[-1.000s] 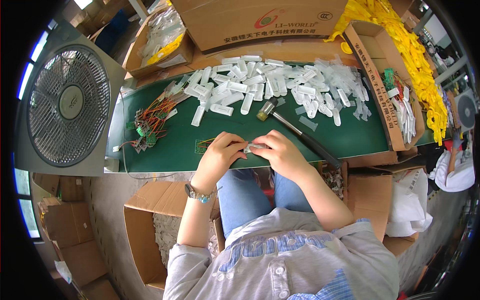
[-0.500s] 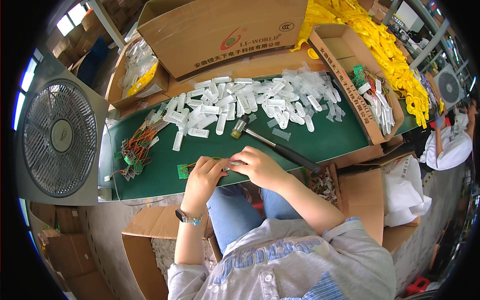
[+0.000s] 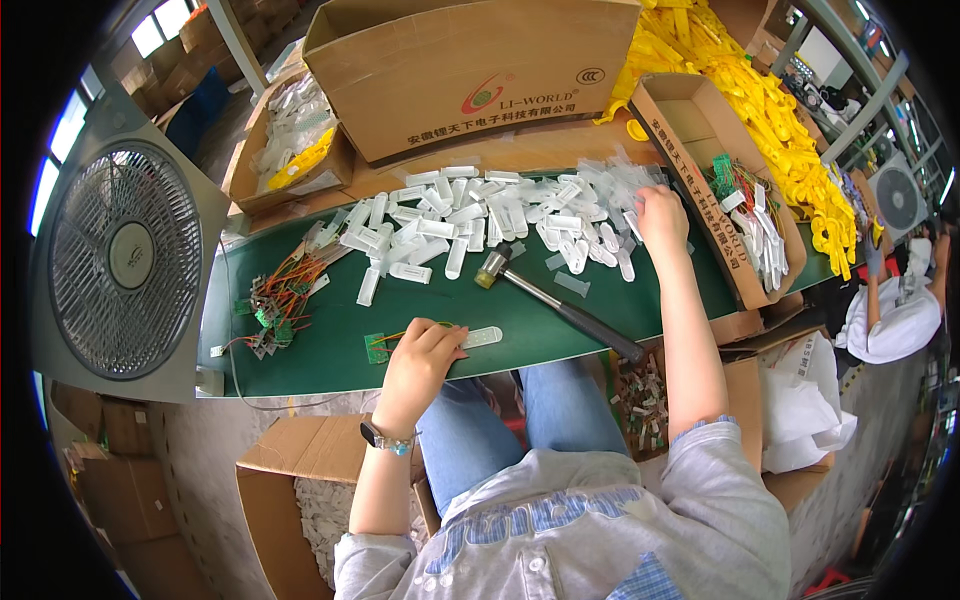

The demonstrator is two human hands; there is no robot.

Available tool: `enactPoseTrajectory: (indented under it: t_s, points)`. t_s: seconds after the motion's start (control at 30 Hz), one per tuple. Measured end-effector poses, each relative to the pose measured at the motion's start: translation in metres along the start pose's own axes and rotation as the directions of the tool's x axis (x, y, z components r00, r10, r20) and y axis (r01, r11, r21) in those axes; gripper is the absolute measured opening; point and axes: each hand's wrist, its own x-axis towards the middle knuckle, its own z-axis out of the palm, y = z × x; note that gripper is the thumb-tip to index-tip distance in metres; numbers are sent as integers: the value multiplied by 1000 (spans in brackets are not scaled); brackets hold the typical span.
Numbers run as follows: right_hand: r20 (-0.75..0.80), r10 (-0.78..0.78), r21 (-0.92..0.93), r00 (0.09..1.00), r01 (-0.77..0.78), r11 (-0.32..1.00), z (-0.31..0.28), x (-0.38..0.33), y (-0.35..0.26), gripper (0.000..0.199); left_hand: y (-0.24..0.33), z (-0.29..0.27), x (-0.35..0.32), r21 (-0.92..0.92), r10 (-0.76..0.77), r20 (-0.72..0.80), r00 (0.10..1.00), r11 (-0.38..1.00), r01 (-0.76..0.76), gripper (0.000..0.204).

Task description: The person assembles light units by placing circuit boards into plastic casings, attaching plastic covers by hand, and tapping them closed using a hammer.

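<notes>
Near the table's front edge my left hand (image 3: 425,358) is closed on one end of a white, round-ended plastic casing (image 3: 484,338), keeping it flat on the green tabletop. From under that hand, yellow and red wires run left to a small green circuit board (image 3: 376,348). My right hand (image 3: 660,216) is stretched far forward to the right end of a heap of clear flat plastic pieces (image 3: 628,180). Its fingers are bent together there, and what they pinch is hidden. Between my arms lies a hammer (image 3: 568,307) with a dark handle, its head toward the white casings (image 3: 440,225).
A bundle of wired circuit boards (image 3: 280,305) lies at the left, beside a large fan (image 3: 130,255). Cardboard boxes (image 3: 470,90) stand at the back; a long tray (image 3: 705,200) holds wired parts at the right. Yellow plastic pieces (image 3: 760,130) are heaped beyond. Someone else sits far right.
My right hand has left the casing near the front edge and reached forward and right to the clear pieces. My left hand stays on the casing, more of which now shows.
</notes>
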Motion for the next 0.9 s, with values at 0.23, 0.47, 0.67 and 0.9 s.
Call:
enactPoseTrajectory:
  t_s: [0.23, 0.47, 0.67, 0.9]
  points:
    - [-111, -33, 80, 993, 42, 996, 22, 1, 18, 9, -2, 0, -3, -31, -2, -5, 1000, 1000, 2, 31]
    - [-165, -38, 99, 986, 55, 994, 20, -2, 20, 9, -3, 1, -2, -41, 2, -8, 1000, 999, -2, 31]
    - [-344, 140, 432, 929, 25, 902, 12, -6, 14, 7, -1, 1, -1, -27, -2, -17, 1000, 1000, 2, 31]
    - [37, 191, 948, 981, -95, 305, -27, -40, -41, 7, -3, 1, -7, -37, -33, 0, 999, 999, 33, 31]
